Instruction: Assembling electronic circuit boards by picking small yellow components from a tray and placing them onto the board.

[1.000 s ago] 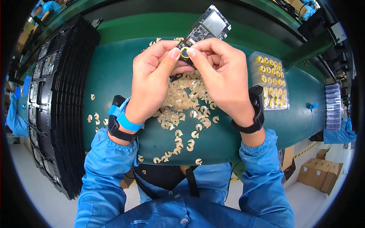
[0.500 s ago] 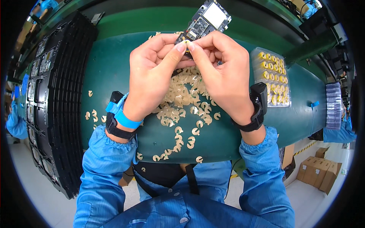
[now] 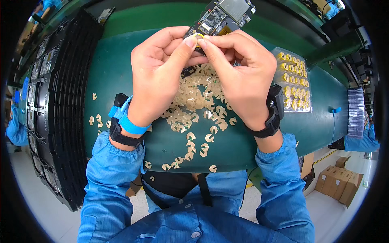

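Lower edge of frame: blue sleeves (image 3: 107,182), gathered at the cuffs, come up from both corners. Blue strap (image 3: 133,128) and black band on the left wrist; black band (image 3: 267,133) on the right.

Front of the bench (image 3: 243,152), lower centre: a trail of loose pale C-shaped pieces (image 3: 190,150), leading up to a dense, overlapping heap (image 3: 194,95) mid-frame, beneath and between the wrists.

Upper centre: both hands nearly meet, fingers curled in. Left hand (image 3: 162,60) closed round the lower end of a dark circuit board (image 3: 211,19), fingers behind, thumb in front against a round yellow-rimmed part (image 3: 199,36). Right hand (image 3: 243,69) has thumb and forefinger pinched at that part's right edge, other fingers folded under. Part lies in front of the board's lower end; cannot tell whether fixed to it. Board slants up and right to the top edge, silvery plate uppermost.

Right of the hands: clear tray (image 3: 298,110) holding rows of similar yellow-rimmed parts. Left side: tall stack of black trays (image 3: 60,101) carrying boards. Far right: stacked clear trays (image 3: 355,113); beside them, another person's blue sleeve (image 3: 360,142). Lower right, on the floor: cardboard boxes (image 3: 338,184).
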`<act>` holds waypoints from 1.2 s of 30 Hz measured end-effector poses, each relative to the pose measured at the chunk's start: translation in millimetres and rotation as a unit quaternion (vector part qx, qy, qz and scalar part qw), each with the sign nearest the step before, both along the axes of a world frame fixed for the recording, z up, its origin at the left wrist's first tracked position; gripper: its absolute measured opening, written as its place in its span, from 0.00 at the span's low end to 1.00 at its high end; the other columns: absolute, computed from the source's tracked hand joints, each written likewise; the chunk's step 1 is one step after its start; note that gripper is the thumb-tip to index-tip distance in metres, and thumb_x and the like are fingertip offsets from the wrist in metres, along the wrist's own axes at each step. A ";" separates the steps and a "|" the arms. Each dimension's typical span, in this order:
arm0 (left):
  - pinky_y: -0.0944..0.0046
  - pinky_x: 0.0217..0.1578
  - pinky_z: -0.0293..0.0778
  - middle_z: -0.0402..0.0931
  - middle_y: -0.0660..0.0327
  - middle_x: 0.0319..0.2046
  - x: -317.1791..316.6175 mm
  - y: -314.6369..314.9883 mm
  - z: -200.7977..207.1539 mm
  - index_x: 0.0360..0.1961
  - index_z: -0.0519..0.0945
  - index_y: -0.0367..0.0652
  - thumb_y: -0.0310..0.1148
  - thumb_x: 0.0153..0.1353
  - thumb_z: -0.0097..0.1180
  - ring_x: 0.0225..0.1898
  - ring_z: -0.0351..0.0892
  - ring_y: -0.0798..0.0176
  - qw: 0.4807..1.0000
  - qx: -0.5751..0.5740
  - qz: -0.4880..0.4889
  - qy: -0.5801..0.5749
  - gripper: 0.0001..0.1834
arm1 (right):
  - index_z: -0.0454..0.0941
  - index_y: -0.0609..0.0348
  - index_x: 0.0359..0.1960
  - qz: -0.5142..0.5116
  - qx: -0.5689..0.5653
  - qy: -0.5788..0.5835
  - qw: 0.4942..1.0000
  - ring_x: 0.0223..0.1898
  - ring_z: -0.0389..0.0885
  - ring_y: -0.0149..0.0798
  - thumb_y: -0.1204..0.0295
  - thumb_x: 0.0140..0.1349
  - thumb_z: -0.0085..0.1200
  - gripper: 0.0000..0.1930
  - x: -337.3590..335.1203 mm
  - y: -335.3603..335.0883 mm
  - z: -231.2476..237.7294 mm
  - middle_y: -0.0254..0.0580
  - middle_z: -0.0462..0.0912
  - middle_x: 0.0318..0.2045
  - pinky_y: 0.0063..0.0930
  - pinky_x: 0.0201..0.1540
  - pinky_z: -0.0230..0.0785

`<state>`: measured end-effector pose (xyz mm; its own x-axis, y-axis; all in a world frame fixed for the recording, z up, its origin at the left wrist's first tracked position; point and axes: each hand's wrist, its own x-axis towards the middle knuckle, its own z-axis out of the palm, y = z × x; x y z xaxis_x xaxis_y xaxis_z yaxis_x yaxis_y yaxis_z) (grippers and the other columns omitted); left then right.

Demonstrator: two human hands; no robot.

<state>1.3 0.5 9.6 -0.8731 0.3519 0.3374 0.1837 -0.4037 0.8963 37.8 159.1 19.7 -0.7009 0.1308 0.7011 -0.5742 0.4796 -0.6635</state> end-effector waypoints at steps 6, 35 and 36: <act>0.62 0.50 0.87 0.85 0.50 0.47 -3.7 -5.3 2.8 0.55 0.77 0.25 0.25 0.75 0.52 0.46 0.88 0.59 1.000 0.021 0.013 -0.014 0.13 | 0.86 0.66 0.39 0.004 0.102 0.082 0.991 0.23 0.78 0.36 0.84 0.56 0.65 0.09 -4.8 1.1 -0.3 0.43 0.81 0.27 0.28 0.25 0.69; 0.64 0.47 0.87 0.85 0.51 0.45 -4.2 -5.2 3.3 0.51 0.79 0.27 0.24 0.73 0.56 0.44 0.88 0.62 0.998 0.046 0.008 -0.043 0.11 | 0.85 0.65 0.41 -0.022 0.171 0.125 0.977 0.27 0.83 0.44 0.84 0.52 0.62 0.13 -6.2 -0.2 -5.6 0.44 0.81 0.32 0.34 0.29 0.77; 0.64 0.47 0.87 0.85 0.51 0.46 -3.8 -5.6 3.2 0.53 0.78 0.27 0.24 0.73 0.55 0.44 0.88 0.61 0.998 0.038 0.011 -0.044 0.12 | 0.85 0.65 0.42 -0.020 0.169 0.120 0.978 0.27 0.83 0.44 0.84 0.52 0.62 0.13 -5.5 -0.6 -5.6 0.44 0.81 0.32 0.34 0.29 0.77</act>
<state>-2.5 -5.0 12.8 -0.9081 0.3080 0.2838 0.1153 -0.4676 0.8764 32.3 158.5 14.1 -0.5091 -0.1122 0.8534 -0.6705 0.6734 -0.3114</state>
